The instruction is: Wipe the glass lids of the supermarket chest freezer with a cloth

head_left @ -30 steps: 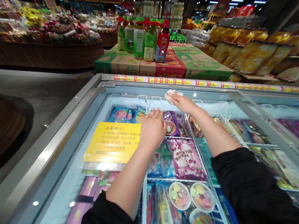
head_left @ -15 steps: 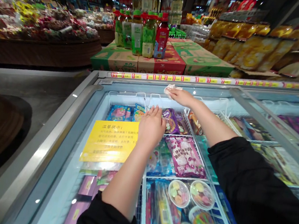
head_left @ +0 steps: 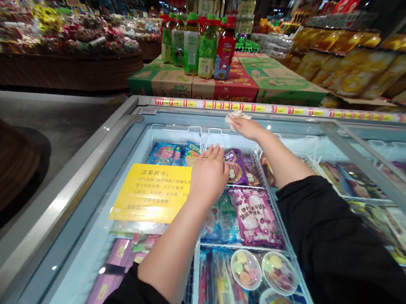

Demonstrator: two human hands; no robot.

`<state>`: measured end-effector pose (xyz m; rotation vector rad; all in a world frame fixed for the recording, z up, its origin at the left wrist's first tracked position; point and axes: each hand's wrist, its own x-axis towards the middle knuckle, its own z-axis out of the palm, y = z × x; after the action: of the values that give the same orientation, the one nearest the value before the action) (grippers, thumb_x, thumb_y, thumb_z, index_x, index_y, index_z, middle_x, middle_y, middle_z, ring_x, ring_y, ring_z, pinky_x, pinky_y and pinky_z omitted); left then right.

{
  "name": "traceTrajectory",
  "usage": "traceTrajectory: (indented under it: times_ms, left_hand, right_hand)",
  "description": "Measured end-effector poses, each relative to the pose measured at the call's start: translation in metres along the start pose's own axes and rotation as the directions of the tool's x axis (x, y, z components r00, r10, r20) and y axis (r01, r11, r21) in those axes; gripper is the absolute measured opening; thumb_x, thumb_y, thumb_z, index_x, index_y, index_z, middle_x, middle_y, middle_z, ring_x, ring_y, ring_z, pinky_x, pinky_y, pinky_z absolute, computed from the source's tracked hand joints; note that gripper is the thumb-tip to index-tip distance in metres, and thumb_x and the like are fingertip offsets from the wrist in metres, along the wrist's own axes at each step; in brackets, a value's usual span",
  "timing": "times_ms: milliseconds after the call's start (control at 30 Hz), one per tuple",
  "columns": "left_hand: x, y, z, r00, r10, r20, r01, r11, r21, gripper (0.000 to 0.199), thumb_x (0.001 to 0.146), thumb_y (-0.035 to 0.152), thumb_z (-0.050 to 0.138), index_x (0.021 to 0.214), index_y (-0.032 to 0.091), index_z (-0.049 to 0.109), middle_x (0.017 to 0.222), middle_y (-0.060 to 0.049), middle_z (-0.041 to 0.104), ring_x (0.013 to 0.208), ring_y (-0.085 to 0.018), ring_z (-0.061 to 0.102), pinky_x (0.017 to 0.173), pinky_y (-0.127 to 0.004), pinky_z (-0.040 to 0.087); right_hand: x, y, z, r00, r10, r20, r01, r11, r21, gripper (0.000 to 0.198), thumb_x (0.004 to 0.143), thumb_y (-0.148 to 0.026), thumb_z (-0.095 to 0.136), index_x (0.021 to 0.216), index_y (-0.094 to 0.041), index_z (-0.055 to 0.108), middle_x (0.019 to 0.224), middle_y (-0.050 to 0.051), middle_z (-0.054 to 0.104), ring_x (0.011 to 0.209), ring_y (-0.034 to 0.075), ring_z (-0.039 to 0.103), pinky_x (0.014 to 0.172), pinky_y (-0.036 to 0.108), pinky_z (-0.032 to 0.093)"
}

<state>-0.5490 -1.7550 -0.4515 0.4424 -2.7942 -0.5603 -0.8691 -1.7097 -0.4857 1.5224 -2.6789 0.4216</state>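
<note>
My left hand (head_left: pixel 210 175) lies flat on the glass lid over a chest freezer, fingers stretched forward, a ring on one finger. It covers the right edge of a yellow notice (head_left: pixel 155 190) with Chinese writing. Farther forward, my right hand (head_left: pixel 245 126) grips a crumpled white cloth or tissue (head_left: pixel 234 119) against the glass near the freezer's back rim. Beneath the glass are a purple packet (head_left: pixel 236 166), a pink-purple bag (head_left: pixel 256 216) and clear-lidded cups (head_left: pixel 246 270) in white wire baskets.
Along the back rim runs a strip of price tags (head_left: pixel 231 107). Behind it, green and red drink bottles (head_left: pixel 208 48) stand on cartons (head_left: pixel 287 81). The metal side frame (head_left: pixel 58 198) borders the glass at left; large jars (head_left: pixel 356 67) are stacked at back right.
The white cloth has shifted slightly toward the back rim with my right hand. My left hand stays flat on the glass. The whole view has moved a little, so the scene sits farther right.
</note>
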Motion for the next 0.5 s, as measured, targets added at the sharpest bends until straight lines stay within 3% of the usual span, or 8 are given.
traceTrajectory:
  times_ms: [100,267,367,500]
  left_hand:
    - [0.0,0.0,-0.001,1.0,-0.003,0.005,0.003,1.0,0.003,0.05,0.107,0.019,0.044,0.154,0.009,0.056,0.164,-0.011,0.05,0.156,-0.024,0.043,0.132,-0.042,0.033]
    - [0.0,0.001,-0.002,1.0,-0.005,0.011,0.005,1.0,0.014,0.05,0.106,0.019,0.044,0.154,0.007,0.054,0.164,-0.011,0.049,0.156,-0.023,0.044,0.132,-0.04,0.033]
    - [0.001,0.001,-0.001,1.0,-0.003,0.011,0.002,1.0,0.016,0.05,0.106,0.019,0.044,0.154,0.008,0.055,0.164,-0.011,0.049,0.156,-0.023,0.043,0.132,-0.04,0.033]
    - [0.001,-0.001,0.0,1.0,0.003,0.01,-0.003,1.0,0.016,0.049,0.106,0.019,0.045,0.153,0.01,0.057,0.164,-0.011,0.05,0.156,-0.023,0.044,0.131,-0.04,0.034]
  right_hand:
    - [-0.005,0.002,-0.002,0.996,0.084,0.03,-0.085,0.996,0.039,0.058,0.106,-0.047,0.041,0.158,-0.026,0.056,0.164,0.003,0.052,0.154,0.032,0.045,0.127,0.051,0.036]
    - [0.019,-0.021,-0.001,0.975,0.216,0.043,-0.216,0.976,-0.012,0.06,0.106,-0.04,0.043,0.161,-0.019,0.05,0.171,0.006,0.041,0.158,0.034,0.038,0.129,0.05,0.032]
    - [0.012,-0.034,-0.003,0.981,0.169,0.092,-0.167,0.986,-0.03,0.061,0.106,-0.037,0.041,0.163,-0.017,0.046,0.172,0.006,0.038,0.158,0.034,0.037,0.129,0.051,0.032]
    - [-0.03,-0.024,-0.009,0.998,0.021,0.067,-0.024,0.999,0.034,0.058,0.107,-0.043,0.038,0.163,-0.026,0.048,0.169,0.001,0.043,0.157,0.03,0.04,0.13,0.05,0.031]
